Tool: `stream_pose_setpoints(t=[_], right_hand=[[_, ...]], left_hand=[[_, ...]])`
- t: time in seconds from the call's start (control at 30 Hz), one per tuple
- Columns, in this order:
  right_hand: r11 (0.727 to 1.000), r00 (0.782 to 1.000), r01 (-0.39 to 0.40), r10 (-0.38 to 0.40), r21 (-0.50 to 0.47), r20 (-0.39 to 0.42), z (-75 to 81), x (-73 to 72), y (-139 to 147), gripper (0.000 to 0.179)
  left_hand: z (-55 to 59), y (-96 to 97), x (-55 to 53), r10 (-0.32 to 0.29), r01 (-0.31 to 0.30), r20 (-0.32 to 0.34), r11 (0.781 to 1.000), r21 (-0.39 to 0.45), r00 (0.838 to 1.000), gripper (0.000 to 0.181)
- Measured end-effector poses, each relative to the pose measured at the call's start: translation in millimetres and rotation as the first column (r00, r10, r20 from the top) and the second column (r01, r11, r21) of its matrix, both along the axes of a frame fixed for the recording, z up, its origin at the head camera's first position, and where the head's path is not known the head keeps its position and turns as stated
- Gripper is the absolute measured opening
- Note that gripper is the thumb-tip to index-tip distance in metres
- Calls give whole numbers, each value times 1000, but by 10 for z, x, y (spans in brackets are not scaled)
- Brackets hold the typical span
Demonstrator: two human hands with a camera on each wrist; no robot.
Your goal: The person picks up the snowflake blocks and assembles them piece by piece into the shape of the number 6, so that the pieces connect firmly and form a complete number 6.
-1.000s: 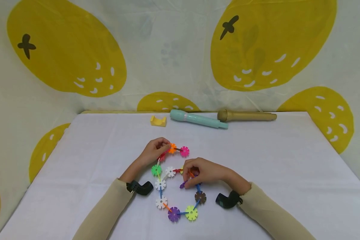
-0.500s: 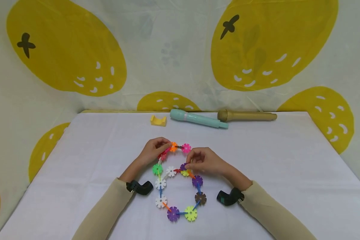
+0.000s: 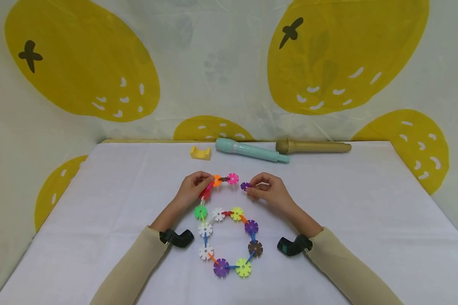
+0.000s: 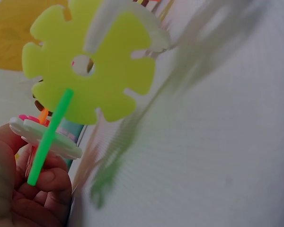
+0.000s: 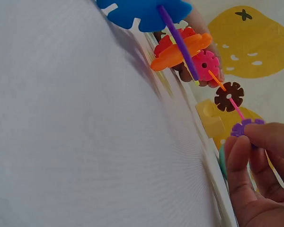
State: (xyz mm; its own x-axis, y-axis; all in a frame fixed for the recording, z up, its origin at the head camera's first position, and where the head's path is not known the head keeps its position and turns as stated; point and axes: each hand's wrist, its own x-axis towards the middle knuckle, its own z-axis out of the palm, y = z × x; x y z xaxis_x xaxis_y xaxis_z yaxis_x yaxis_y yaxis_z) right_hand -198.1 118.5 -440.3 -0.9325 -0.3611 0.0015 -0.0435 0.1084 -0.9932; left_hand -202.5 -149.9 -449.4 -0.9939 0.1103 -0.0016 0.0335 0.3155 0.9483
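Observation:
In the head view, a chain of notched plastic snowflake discs forms a loop on the table, with a curved tail rising at its upper left. My left hand (image 3: 192, 188) pinches that tail by the orange disc (image 3: 216, 181) and red disc (image 3: 205, 193). A pink disc (image 3: 233, 178) ends the tail. Between thumb and fingers, my right hand (image 3: 271, 192) holds a loose purple disc (image 3: 245, 186), a small gap to the right of the pink one. Large in the left wrist view is a yellow-green disc (image 4: 118, 85), its lower edge crossed by a green one seen edge-on (image 4: 49, 137).
Along the far table edge lie a mint-green toy microphone (image 3: 252, 150), a gold toy microphone (image 3: 313, 146) and a small yellow cradle-shaped block (image 3: 200, 153). A fruit-patterned cloth (image 3: 229, 63) hangs behind. Each wrist wears a black camera (image 3: 179, 238).
My right hand has moved away from me, up from the loop to beside the pink disc, carrying the purple disc. My left hand has shifted slightly farther out with the tail.

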Motion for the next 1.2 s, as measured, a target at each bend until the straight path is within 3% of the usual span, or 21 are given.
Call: stream_pose_setpoints(t=[0.2,0.53,0.73,0.9,1.2], right_hand=[[998,999,43,-44,-44,-22,-15,-11,-2,22],[999,995,44,-42,23,-96,-23,8,-18,19],[996,984,78,-72,34,-161,-42,13,-17,18],[993,981,103,-92,54,-173,-57,1,-9,19],[992,975,78,-56,98,-215,-71,8,6,14]], left_hand=[[25,20,22,10,-10,-4,1000,1,1000,25],[21,97,44,-27,27,22,1000,-4,999,24],[3,82,46,-98,98,-4,995,-4,995,22],[23,80,45,-142,143,20,989,-34,990,23],[36,65,72,-222,224,33,972,-70,975,24]])
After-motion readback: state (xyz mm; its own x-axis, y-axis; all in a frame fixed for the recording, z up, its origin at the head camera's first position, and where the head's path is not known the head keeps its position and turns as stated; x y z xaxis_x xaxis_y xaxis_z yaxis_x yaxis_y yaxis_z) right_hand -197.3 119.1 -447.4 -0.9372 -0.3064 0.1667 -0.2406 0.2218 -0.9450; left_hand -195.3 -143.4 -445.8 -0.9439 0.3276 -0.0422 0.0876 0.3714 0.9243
